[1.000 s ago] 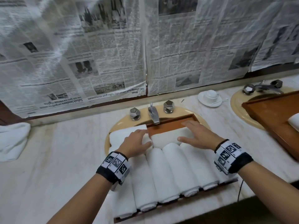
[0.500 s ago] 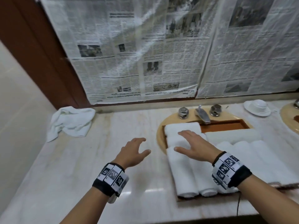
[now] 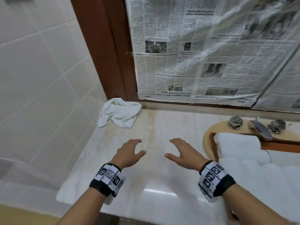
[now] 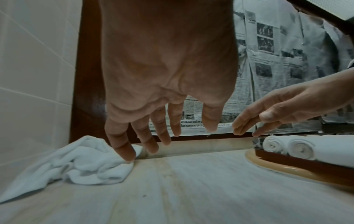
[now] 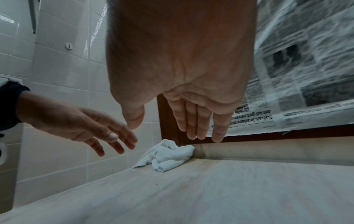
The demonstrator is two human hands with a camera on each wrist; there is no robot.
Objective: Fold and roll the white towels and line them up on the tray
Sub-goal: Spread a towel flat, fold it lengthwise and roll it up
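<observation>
A: White crumpled towel [image 3: 119,112] sits upper left of centre in the head view, in the counter's back corner against the tiled wall [image 3: 40,70]. Looks like the last one unrolled

B: hands?

A: left hand [image 3: 128,153] and right hand [image 3: 181,153] both spread wide, palms down, holding nothing, hovering mid-frame over the marble counter [image 3: 162,184]. Fingers aim at the towel, so I read it as a two-handed reach. Neither touches it: left wrist view has a fingertip overlapping it, but the head view shows a clear gap

B: tray?

A: wooden tray [image 4: 306,162] at the right edge, set over the sink basin [image 3: 207,137] below the tap [image 3: 260,129]. Probably parked there to keep the counter free for folding

B: counts

A: loose towels: 1. Rolled towels [image 3: 238,143]: cropped at the right edge in the head view, left wrist view shows 2 roll ends, full count can't tell. Tap knobs: 2. Hands: 2, both empty
</observation>
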